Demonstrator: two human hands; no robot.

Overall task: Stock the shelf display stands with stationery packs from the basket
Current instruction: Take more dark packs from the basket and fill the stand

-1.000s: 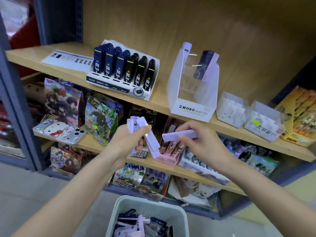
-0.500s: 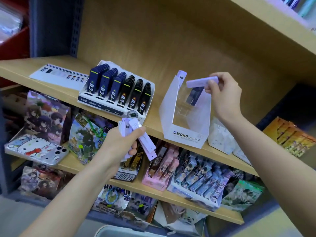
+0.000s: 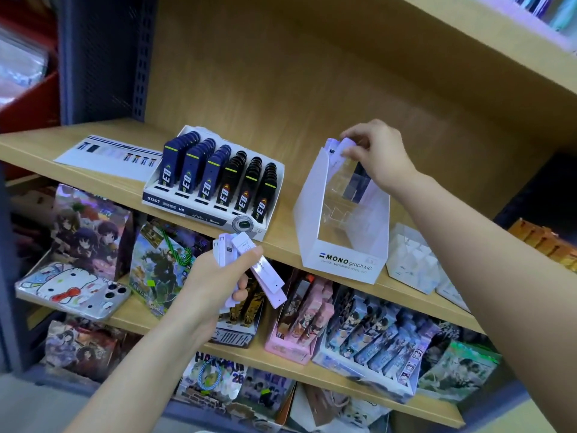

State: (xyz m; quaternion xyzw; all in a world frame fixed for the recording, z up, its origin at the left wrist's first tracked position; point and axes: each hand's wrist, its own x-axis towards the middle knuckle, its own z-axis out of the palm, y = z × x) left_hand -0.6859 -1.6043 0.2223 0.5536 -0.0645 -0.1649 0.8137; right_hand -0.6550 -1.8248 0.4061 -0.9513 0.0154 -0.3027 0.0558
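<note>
Two hands: your right hand [image 3: 379, 154] is up at the top of the stand. Your left hand [image 3: 215, 276] is lower, just in front of the shelf's front edge.
Right hand: your fingertips and thumb pinch one slim lilac plastic pack [image 3: 338, 145] by its upper end.
Lilac pack: it sits at the stand's top back edge. You cannot tell whether it hangs on a peg.
Left hand: your fingers and thumb curl round a fanned bundle of slim lilac and white packs [image 3: 265, 270], with the thumb laid across their fronts.
Stand: the tall white card display stand [image 3: 343, 260], with clear inner parts and "MONO graph MG" printed on it, stands on the light wooden shelf [image 3: 125, 129]. It is at the front edge, right of the middle.
Inside the stand: one dark pack [image 3: 356, 185] shows towards the back right, below your right hand.
Tray: a white card tray [image 3: 199, 214] holds upright packs, three rows dark blue and three rows black. It is at the front edge, left of the stand and apart from it.
Sheet: a flat white printed sheet [image 3: 109, 154] lies towards the shelf's left end, just beside the tray.
Small boxes: small white open boxes [image 3: 412, 260] stand just beside the stand's right side.
Lower shelf: a pink display box [image 3: 299, 323] of illustrated packs stands at its front edge, below the stand.
</note>
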